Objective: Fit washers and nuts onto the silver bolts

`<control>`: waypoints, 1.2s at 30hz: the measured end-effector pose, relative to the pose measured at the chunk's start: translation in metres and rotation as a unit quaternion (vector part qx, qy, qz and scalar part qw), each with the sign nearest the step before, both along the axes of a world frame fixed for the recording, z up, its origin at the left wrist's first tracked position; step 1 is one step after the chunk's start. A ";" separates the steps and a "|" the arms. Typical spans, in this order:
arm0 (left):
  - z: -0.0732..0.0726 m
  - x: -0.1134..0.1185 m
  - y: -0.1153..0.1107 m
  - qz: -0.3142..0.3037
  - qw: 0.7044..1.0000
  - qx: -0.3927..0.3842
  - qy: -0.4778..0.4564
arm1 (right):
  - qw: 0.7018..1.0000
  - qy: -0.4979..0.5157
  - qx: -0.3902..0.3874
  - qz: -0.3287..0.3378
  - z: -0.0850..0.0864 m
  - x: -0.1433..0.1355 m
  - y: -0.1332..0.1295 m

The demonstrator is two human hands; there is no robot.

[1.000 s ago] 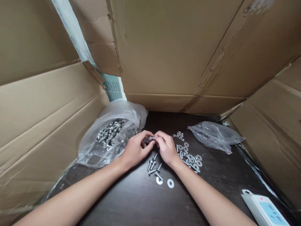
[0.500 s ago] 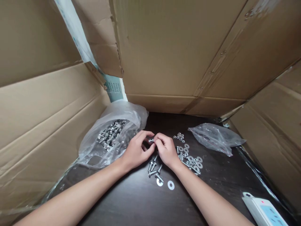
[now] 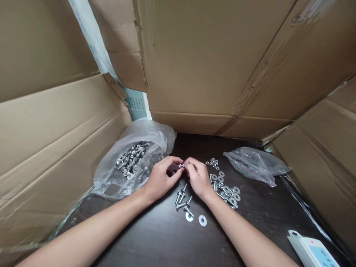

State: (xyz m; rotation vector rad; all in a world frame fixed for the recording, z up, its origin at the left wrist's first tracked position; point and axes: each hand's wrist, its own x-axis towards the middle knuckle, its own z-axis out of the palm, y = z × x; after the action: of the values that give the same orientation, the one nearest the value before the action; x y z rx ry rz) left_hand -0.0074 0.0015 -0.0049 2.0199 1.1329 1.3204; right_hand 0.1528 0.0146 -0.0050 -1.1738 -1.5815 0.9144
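Note:
A small silver bolt (image 3: 181,165), with what looks like a nut or washer on its shank, is held between my two hands above the dark table. My left hand (image 3: 162,177) pinches its left end between thumb and fingers. Closed on the bolt's right end, my right hand (image 3: 198,178) hides that part with its fingertips. Just below the hands several bolts (image 3: 180,197) lie in a loose group. Nearer to me are two flat washers, one partly under a bolt and the other washer (image 3: 203,220) lying by itself.
An open plastic bag (image 3: 104,181) full of bolts stands left of my hands. To the right lie small nuts (image 3: 213,162), more bolts and flat washers (image 3: 236,190), and another clear bag (image 3: 253,161). A power strip (image 3: 310,244) sits front right. Cardboard walls (image 3: 211,66) surround the table.
My left fingers have closed in on the bolt, and the right fingertips have shifted slightly along it. The loose parts on the table lie as before.

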 end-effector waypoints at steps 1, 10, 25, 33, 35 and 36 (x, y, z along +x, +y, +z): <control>0.000 0.000 0.000 0.003 1.000 -0.002 -0.005 | 1.000 0.005 -0.003 0.002 0.000 0.000 0.000; -0.001 -0.001 0.001 0.005 0.999 -0.016 -0.032 | 0.999 0.018 -0.013 0.025 0.004 0.000 0.000; -0.001 0.000 0.000 0.001 0.998 -0.020 -0.060 | 1.000 0.000 0.009 0.020 0.002 -0.001 -0.001; 0.001 0.000 -0.001 0.003 0.997 -0.032 -0.064 | 0.999 0.018 -0.001 0.037 0.006 0.000 -0.001; 0.001 0.000 0.000 0.000 0.997 -0.033 -0.064 | 0.999 0.018 -0.004 0.042 0.007 0.001 -0.001; 0.001 0.000 0.000 -0.002 0.998 -0.033 -0.062 | 0.999 0.017 -0.004 0.043 0.006 0.001 -0.001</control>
State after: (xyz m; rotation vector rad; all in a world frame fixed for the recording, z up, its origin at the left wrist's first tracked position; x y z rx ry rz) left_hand -0.0076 0.0012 -0.0040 1.8646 1.1011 1.3678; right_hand 0.1536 0.0140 0.0015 -1.0963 -1.6129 0.9917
